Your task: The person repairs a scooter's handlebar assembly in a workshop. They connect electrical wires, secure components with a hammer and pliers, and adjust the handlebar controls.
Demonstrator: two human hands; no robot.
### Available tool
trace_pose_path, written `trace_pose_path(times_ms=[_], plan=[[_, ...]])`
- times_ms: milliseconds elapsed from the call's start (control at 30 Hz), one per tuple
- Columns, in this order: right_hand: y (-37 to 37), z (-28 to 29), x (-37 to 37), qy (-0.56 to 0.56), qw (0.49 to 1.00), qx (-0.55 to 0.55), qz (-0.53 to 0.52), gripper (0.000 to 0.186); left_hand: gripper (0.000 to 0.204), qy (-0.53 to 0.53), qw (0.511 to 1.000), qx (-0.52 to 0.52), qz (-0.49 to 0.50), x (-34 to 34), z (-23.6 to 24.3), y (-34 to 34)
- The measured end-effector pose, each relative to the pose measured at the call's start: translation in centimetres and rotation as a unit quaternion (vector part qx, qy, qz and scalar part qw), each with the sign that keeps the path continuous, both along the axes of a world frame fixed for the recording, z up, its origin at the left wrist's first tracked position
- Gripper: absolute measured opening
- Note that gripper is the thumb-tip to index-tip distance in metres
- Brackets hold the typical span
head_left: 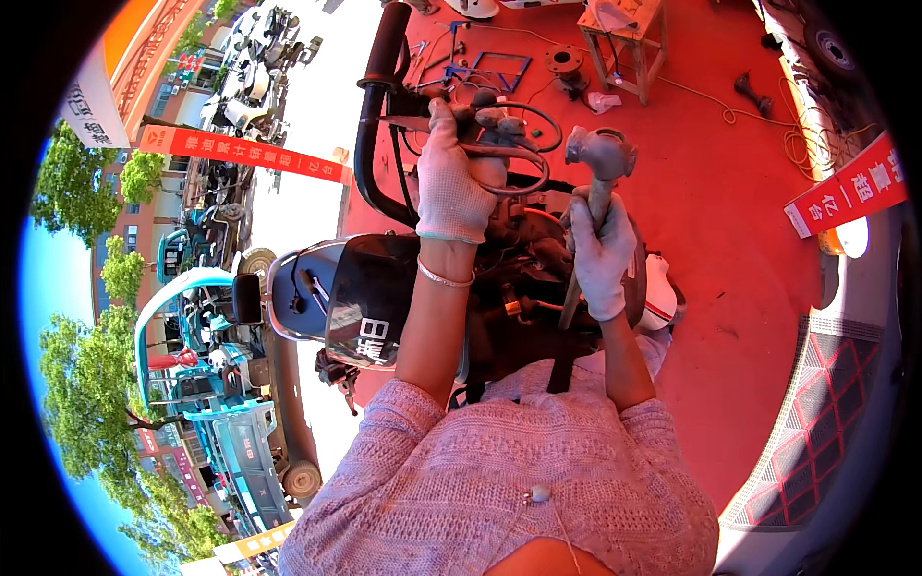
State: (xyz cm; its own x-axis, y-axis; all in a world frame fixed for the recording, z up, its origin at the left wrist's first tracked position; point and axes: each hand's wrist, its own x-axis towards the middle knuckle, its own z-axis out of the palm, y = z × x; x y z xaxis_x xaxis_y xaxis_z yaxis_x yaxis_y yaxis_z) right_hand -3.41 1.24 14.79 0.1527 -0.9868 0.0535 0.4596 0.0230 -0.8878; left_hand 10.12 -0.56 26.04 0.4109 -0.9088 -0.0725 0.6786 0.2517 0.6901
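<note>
My left hand (456, 187), in a white knit glove, is raised beside the black handlebar (379, 67) of a vehicle with a dark front cowl (355, 293). Its fingers are curled around a looped cable (538, 158), and the dirty fingertips look dark. A flat tapered piece (407, 122) juts out left of the thumb; whether the hand grips it too, I cannot tell. My right hand (602, 254), also gloved, is wrapped around the handle of a hammer (603, 154). The hammer stands head up, apart from the left hand. Dark exposed parts (519, 259) of the vehicle lie below both hands.
On the red floor (711, 202) stand a wooden stool (624, 43) and a round flanged metal part (564, 60), beside a blue frame (502, 69). A yellow hose (730, 113) trails at the far right. Parked teal three-wheelers (240, 451) stand outside at left.
</note>
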Motion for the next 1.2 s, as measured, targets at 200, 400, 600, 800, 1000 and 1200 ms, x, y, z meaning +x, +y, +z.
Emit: trace_pose_path(times_ms=[200,400,600,800,1000,1200], plan=[[-0.4,1.0,-0.1,-0.06,0.996,0.067,0.019,0.011,0.023,0.006,1.0,-0.023,0.0,0.0,0.0,0.1],[-0.8,1.5,-1.0,-0.046,0.994,0.077,0.058,0.009,0.023,0.004,1.0,-0.013,0.011,-0.1,-0.1,-0.2],[-1.4,2.8,-2.4,-0.074,0.974,0.112,-0.185,0.021,0.028,-0.001,0.998,0.037,0.042,0.2,-0.1,-0.1],[0.7,2.9,0.7,-0.019,0.995,0.095,-0.023,0.011,0.033,0.107,0.993,-0.042,-0.005,2.4,-0.8,0.6],[0.5,4.0,-0.5,-0.043,0.989,0.124,-0.066,0.014,0.03,0.047,0.998,0.002,-0.041,2.1,-0.6,1.2],[0.2,3.8,-0.5,-0.058,0.991,0.116,-0.038,0.013,0.029,0.037,0.999,0.009,-0.034,0.6,0.5,1.0]])
